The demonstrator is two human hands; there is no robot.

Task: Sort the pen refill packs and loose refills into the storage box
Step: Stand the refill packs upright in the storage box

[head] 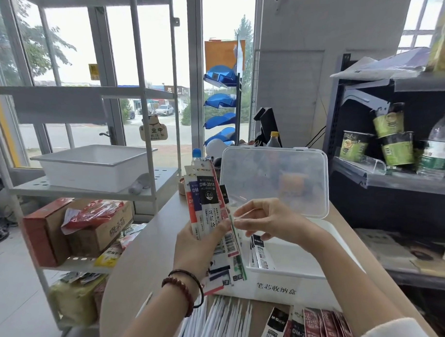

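Fanning upward out of the left hand (201, 247), the refill packs (208, 194) stand spread like cards, probably so each label can be read and one pack peeled off at a time. The left hand grips the fan's lower half, thumb across the front, palm turned toward the person, wrist upright and ringed with bead bracelets (185, 290). The right hand (268, 222) reaches in level with that thumb, fingers loosely extended, tips meeting the fan's right edge at a green-striped pack (239, 261); whether it has actually pinched that pack I cannot tell. Directly beneath the right hand sits the storage box (276, 285), its clear lid (275, 181) standing open behind both hands, so a pulled pack need only drop a little. A few sorted packs (258, 255) lean inside near its left wall. Below the left wrist the loose refills (216, 319) lie in a white row on the table (143, 251), and under the right forearm more unsorted packs (312, 324) wait, so much sorting seems left.
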